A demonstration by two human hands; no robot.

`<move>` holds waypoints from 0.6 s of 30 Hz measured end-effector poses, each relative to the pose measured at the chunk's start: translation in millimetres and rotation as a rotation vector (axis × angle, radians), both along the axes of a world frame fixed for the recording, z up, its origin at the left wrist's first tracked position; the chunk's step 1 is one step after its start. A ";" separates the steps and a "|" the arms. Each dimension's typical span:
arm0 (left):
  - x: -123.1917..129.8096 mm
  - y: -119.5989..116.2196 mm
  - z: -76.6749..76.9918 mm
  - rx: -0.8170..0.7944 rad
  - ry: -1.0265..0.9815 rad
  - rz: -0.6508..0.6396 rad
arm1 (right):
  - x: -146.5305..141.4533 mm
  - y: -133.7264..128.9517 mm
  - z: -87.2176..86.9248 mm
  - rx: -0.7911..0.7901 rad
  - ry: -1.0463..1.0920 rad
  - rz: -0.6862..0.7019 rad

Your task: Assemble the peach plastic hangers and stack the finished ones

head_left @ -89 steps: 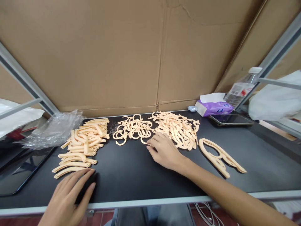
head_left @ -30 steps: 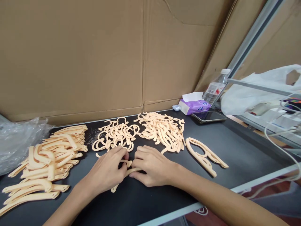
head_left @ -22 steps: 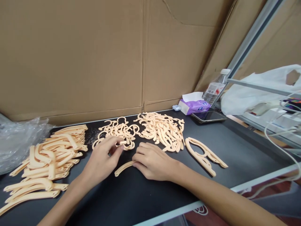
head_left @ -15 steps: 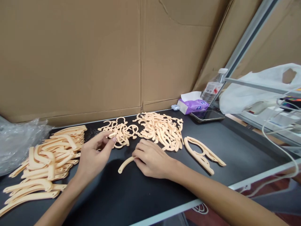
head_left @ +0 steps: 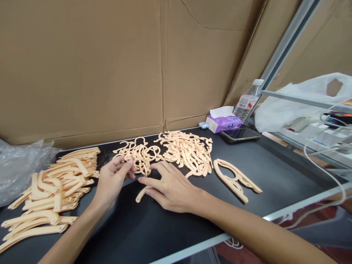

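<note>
My left hand (head_left: 114, 178) is closed in a pinch near the loose hooks. A cream plastic hanger piece is between its fingertips, mostly hidden by them. To its right, my right hand (head_left: 172, 187) hovers low with its fingers spread. Its thumb meets a curved hanger arm (head_left: 140, 195) lying on the black table; part of that arm is hidden under the hand. Behind both hands lie a tangle of hanger hooks (head_left: 140, 153) and a heap of small curved pieces (head_left: 189, 150). A folded hanger (head_left: 233, 179) rests to the right.
On the left a large stack of hanger arms (head_left: 57, 187) lies beside clear plastic wrap (head_left: 23, 170). A purple tissue pack (head_left: 224, 123), a phone (head_left: 241, 134) and a bottle (head_left: 249, 101) stand at the back right, near a metal shelf frame with cables. Cardboard (head_left: 110, 73) walls the back.
My right hand's fingers have spread from their hold on the curved arm and reach further left. My left hand has come slightly right, and its piece shows less.
</note>
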State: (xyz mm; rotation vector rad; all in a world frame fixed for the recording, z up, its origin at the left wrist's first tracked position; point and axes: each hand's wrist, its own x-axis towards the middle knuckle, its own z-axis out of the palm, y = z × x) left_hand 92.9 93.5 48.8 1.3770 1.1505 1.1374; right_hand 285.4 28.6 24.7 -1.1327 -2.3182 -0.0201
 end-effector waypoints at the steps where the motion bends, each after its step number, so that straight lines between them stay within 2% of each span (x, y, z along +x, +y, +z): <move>1: 1.8 -1.9 -0.4 -0.003 -0.006 -0.007 | -1.5 -0.6 0.9 -0.006 -0.009 -0.011; 6: 8.5 -7.7 -2.3 0.035 -0.001 -0.028 | -6.2 0.5 -1.4 -0.075 -0.053 -0.091; 12: 4.2 -8.6 -11.4 0.308 0.268 -0.067 | -4.6 4.6 -5.5 -0.061 -0.001 -0.125; 14: 0.7 -7.7 -16.5 0.497 0.432 -0.018 | -4.3 4.7 -4.8 -0.050 0.024 -0.121; 18: -6.5 -2.7 -23.7 1.067 0.729 0.075 | -4.6 3.7 -3.5 -0.022 0.074 -0.109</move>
